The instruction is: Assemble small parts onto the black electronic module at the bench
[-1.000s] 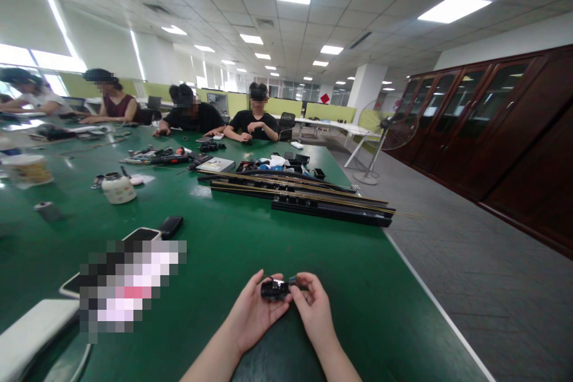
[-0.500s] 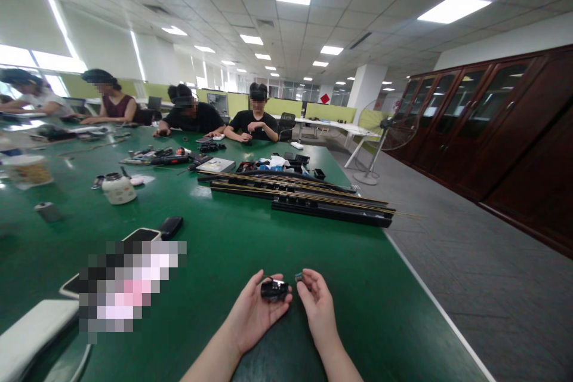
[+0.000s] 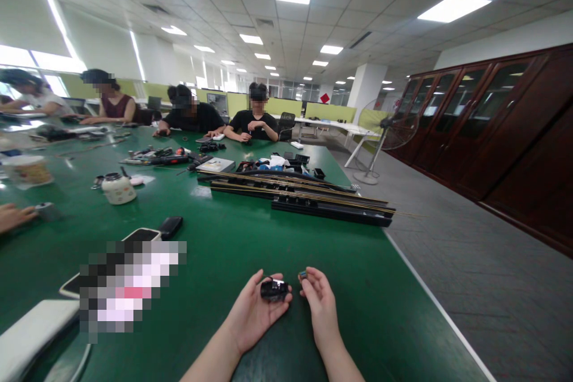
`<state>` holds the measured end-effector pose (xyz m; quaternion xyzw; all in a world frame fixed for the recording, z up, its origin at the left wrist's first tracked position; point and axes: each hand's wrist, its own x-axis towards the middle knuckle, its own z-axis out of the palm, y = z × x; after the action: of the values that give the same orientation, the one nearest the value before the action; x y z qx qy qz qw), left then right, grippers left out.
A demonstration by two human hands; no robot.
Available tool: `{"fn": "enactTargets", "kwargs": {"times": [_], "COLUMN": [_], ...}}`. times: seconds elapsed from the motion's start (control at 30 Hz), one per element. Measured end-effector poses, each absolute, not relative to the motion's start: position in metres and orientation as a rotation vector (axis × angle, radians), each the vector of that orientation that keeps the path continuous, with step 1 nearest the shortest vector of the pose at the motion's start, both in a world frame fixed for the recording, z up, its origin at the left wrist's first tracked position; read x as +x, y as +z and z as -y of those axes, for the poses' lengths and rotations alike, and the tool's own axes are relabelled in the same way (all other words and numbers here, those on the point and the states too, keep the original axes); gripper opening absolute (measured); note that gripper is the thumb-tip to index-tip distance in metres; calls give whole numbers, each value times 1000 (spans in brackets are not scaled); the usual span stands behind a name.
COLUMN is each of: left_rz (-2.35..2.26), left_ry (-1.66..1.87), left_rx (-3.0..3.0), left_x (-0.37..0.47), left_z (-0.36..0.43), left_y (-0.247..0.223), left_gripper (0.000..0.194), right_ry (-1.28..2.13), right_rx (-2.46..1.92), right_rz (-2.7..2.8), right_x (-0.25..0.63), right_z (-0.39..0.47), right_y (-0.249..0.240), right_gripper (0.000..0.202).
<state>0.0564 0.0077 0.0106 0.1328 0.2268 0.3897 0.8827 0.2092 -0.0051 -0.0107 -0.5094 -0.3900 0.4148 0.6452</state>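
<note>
In the head view, my left hand is palm up at the lower middle, fingers curled round a small black device with a glossy top. A short dark strip sticks up at the device's left end. Just to its right, my right hand pinches a small bluish piece between thumb and fingers. Its kind is too small to make out. A narrow gap separates this piece from the black device. Both hands are just above the green table.
Long black rails with thin brass-coloured rods lie ahead. To the left are a phone, a white jar and a grey cylinder beside another person's hand. Several people sit farther off. The table's edge runs along the right.
My right hand has moved slightly right, widening the gap between the bluish piece and the black device. Another person's hand has come in at the left, by the grey cylinder.
</note>
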Motion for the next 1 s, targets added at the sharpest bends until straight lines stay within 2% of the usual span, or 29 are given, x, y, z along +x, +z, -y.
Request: {"fn": "enactTargets", "kwargs": {"times": [1.0], "left_rz": [-502], "left_ry": [819], "left_rx": [285], "left_x": [56], "left_z": [-9], "left_y": [7], "left_gripper": [36], "right_ry": [972], "right_rx": [-1158], "right_rz": [854], "right_x": [209], "right_z": [4], "right_y": [-9], "right_gripper": [33]}}
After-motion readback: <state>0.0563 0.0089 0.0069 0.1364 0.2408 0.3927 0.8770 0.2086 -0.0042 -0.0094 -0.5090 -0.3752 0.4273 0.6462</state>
